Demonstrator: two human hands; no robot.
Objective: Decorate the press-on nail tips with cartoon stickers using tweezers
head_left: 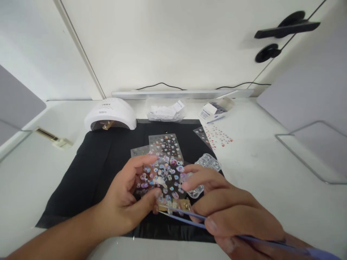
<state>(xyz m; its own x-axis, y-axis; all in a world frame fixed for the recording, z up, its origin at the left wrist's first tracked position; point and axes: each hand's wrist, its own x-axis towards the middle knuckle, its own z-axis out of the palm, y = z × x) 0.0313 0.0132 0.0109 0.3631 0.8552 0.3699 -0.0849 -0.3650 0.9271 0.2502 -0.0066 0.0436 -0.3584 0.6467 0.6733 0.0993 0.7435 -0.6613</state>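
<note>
Both your hands pinch the sticker sheet (164, 177): left hand (127, 202) its left edge, right hand (230, 209), gripping tweezers (189, 216), its right.

Lamp (110, 113) lettering too small; purple tool (244, 236) cut off bottom-right.

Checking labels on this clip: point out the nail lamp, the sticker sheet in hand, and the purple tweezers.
nail lamp (110, 112), head view, top of its white dome.
sticker sheet (165, 173), head view, middle of the sheet.
purple tweezers (187, 216), head view, its arms near the tip.

Head cam, looks fwd and down, close over table (271, 162), edges prob. warped
</note>
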